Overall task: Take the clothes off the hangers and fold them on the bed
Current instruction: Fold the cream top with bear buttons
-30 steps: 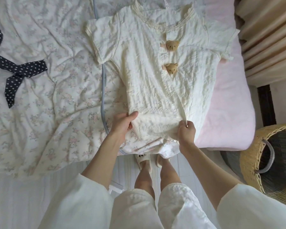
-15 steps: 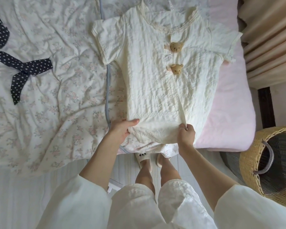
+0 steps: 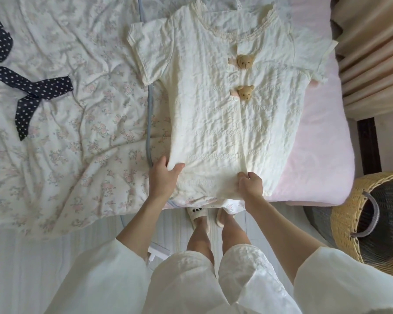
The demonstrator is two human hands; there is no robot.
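On the near edge of the bed [image 3: 315, 155], both my hands hold the hem of the cream top [image 3: 225, 109].

Laid face up across the bed's right side, collar far and hem near, the top has my left hand [image 3: 165, 177] gripping its near-left hem corner, thumb over the cloth, while my right hand [image 3: 251, 184] pinches the hem at the front placket. I judge the risk is uneven pull: with the right hand at mid-hem, the near-right corner is loose and could skew or bunch the fold. The bear buttons [image 3: 244, 77] may make a lump, and the hem overhangs the edge, so letting go could drag it floorward.
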